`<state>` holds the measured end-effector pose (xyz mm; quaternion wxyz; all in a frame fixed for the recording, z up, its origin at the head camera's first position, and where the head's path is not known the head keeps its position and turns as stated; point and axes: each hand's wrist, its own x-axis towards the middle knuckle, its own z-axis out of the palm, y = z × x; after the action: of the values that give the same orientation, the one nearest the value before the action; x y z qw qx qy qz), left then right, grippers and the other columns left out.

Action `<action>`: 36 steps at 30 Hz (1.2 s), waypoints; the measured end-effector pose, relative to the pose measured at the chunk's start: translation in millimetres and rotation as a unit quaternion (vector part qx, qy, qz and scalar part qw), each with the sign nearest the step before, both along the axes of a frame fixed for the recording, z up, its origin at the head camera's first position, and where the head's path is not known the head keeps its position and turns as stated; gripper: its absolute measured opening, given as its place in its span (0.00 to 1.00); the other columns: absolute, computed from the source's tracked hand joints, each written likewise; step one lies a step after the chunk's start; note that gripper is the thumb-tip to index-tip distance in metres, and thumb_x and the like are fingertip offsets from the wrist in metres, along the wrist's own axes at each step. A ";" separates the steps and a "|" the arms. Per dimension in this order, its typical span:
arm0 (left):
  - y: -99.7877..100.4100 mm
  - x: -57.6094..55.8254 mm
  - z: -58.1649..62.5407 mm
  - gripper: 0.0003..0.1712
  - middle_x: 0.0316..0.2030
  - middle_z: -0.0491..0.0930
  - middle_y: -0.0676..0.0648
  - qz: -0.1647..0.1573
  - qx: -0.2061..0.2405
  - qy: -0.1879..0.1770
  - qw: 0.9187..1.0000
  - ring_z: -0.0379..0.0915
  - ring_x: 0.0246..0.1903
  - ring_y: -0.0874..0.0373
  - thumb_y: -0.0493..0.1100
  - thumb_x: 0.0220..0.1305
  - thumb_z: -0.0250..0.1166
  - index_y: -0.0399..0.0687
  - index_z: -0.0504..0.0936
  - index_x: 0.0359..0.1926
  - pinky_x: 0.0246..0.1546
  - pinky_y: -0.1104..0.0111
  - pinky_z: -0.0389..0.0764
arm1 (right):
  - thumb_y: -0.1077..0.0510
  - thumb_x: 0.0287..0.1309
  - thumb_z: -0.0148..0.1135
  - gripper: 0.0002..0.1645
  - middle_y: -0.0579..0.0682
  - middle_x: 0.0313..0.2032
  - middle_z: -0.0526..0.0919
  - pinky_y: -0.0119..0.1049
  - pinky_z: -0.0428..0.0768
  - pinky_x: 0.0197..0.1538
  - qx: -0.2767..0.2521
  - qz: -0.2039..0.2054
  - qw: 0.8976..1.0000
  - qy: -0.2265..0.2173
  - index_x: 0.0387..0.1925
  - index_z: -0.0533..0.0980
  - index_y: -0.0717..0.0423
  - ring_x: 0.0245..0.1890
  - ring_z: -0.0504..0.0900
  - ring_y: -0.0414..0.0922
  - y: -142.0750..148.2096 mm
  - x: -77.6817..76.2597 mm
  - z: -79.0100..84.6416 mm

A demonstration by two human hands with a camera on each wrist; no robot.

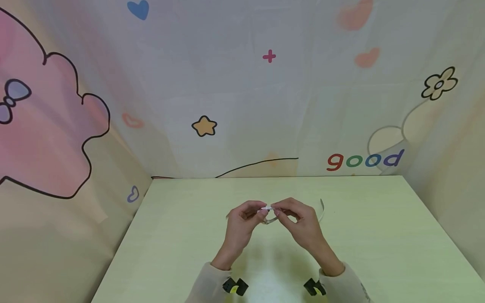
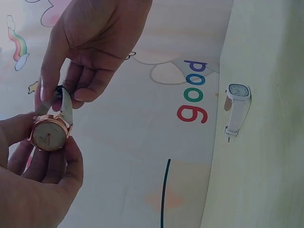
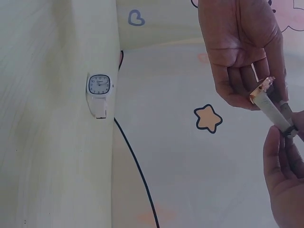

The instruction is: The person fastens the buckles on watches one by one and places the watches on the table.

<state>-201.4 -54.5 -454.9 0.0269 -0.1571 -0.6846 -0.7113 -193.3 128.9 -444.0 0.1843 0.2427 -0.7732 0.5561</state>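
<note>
Both hands meet above the table's middle in the head view. A round wristwatch (image 2: 50, 134) with a rose-gold case and a pale strap is held between them. My left hand (image 1: 238, 229) grips its case, thumb on one side and fingers on the other. With finger and thumb, my right hand (image 1: 305, 225) pinches the strap (image 3: 274, 111) near its far end, where the strap bends back into a loop. The fingers partly hide the strap's end, so I cannot tell whether it is fastened.
A white square-faced watch (image 2: 239, 91) stands on the table beyond the right hand. Another white square-faced watch (image 3: 99, 84) stands on the left side. The pale table (image 1: 182, 252) meets a printed cloth wall (image 1: 242, 92) at the back.
</note>
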 end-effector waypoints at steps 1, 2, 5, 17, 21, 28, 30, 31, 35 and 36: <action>0.1 -0.1 0.1 0.12 0.42 0.84 0.39 0.005 0.001 -0.003 1.000 0.82 0.40 0.60 0.45 0.64 0.68 0.44 0.83 0.46 0.43 0.69 0.83 | 0.69 0.59 0.65 0.14 0.51 0.38 0.86 0.24 0.82 0.45 0.000 -0.004 1.000 -0.008 0.47 0.81 0.58 0.38 0.83 0.36 0.0 0.1 -0.6; 0.2 -0.3 0.1 0.12 0.42 0.84 0.39 0.010 0.003 -0.006 1.000 0.82 0.40 0.60 0.45 0.64 0.68 0.45 0.83 0.45 0.42 0.69 0.84 | 0.67 0.59 0.66 0.16 0.52 0.39 0.86 0.24 0.82 0.45 -0.003 -0.007 1.000 -0.017 0.49 0.80 0.57 0.39 0.83 0.35 -0.2 0.4 -1.0; 0.2 -0.9 -0.2 0.13 0.42 0.85 0.40 0.027 0.015 -0.020 0.999 0.83 0.40 0.60 0.46 0.63 0.68 0.45 0.83 0.45 0.42 0.68 0.84 | 0.64 0.59 0.67 0.18 0.52 0.40 0.86 0.25 0.82 0.45 -0.011 -0.017 0.999 -0.037 0.51 0.78 0.56 0.39 0.83 0.34 -1.0 1.1 -3.0; -7.7 1.6 -4.2 0.17 0.40 0.88 0.46 -0.003 -0.106 0.016 0.994 0.84 0.36 0.62 0.48 0.63 0.68 0.55 0.84 0.53 0.42 0.68 0.83 | 0.74 0.54 0.65 0.13 0.58 0.35 0.86 0.22 0.81 0.43 0.001 -0.024 1.000 0.014 0.43 0.81 0.66 0.35 0.83 0.34 -3.5 9.3 16.6; -6.8 1.9 -2.9 0.14 0.40 0.87 0.42 -0.001 -0.057 0.010 0.998 0.84 0.34 0.63 0.43 0.62 0.69 0.46 0.86 0.48 0.37 0.68 0.85 | 0.71 0.56 0.66 0.12 0.59 0.36 0.87 0.26 0.82 0.42 0.009 -0.040 0.999 -0.033 0.43 0.81 0.67 0.35 0.84 0.35 -6.5 16.7 26.7; -5.6 1.3 -4.2 0.12 0.39 0.86 0.38 0.000 -0.021 0.001 1.000 0.85 0.33 0.62 0.43 0.61 0.70 0.41 0.87 0.43 0.37 0.66 0.86 | 0.76 0.51 0.67 0.10 0.59 0.32 0.87 0.21 0.81 0.41 -0.005 -0.047 0.999 0.023 0.37 0.83 0.68 0.32 0.85 0.36 -5.2 8.0 11.0; -5.8 1.6 -4.4 0.13 0.39 0.87 0.38 -0.004 -0.025 -0.002 1.000 0.85 0.32 0.62 0.43 0.61 0.70 0.40 0.87 0.44 0.37 0.66 0.86 | 0.76 0.50 0.67 0.11 0.58 0.32 0.87 0.20 0.80 0.42 -0.005 -0.045 0.998 0.037 0.36 0.84 0.66 0.33 0.85 0.36 -2.9 2.9 3.6; -5.7 1.7 -4.4 0.13 0.39 0.87 0.38 -0.004 -0.025 -0.003 1.000 0.85 0.32 0.62 0.43 0.61 0.70 0.39 0.87 0.44 0.37 0.66 0.86 | 0.75 0.50 0.67 0.11 0.58 0.33 0.87 0.20 0.80 0.42 -0.005 -0.040 0.999 0.035 0.37 0.84 0.65 0.34 0.85 0.37 -1.8 0.8 0.2; -5.0 0.6 -5.8 0.15 0.39 0.86 0.35 0.001 -0.003 -0.002 1.000 0.85 0.33 0.62 0.42 0.62 0.69 0.35 0.85 0.46 0.38 0.65 0.86 | 0.66 0.57 0.68 0.16 0.53 0.38 0.88 0.22 0.81 0.46 -0.006 -0.034 0.999 -0.030 0.48 0.82 0.57 0.38 0.86 0.37 1.3 -1.0 -5.5; -4.6 0.1 -6.4 0.16 0.40 0.86 0.34 0.004 0.007 -0.002 1.000 0.86 0.33 0.62 0.42 0.62 0.69 0.34 0.85 0.46 0.38 0.64 0.86 | 0.63 0.58 0.68 0.17 0.53 0.39 0.88 0.23 0.81 0.46 -0.007 -0.034 0.998 -0.047 0.50 0.81 0.55 0.38 0.86 0.36 1.4 -0.3 -5.9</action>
<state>-201.3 -59.1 -461.2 0.0292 -0.1528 -0.6804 -0.7162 -193.6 130.3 -449.9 0.1683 0.1887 -0.7851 0.5654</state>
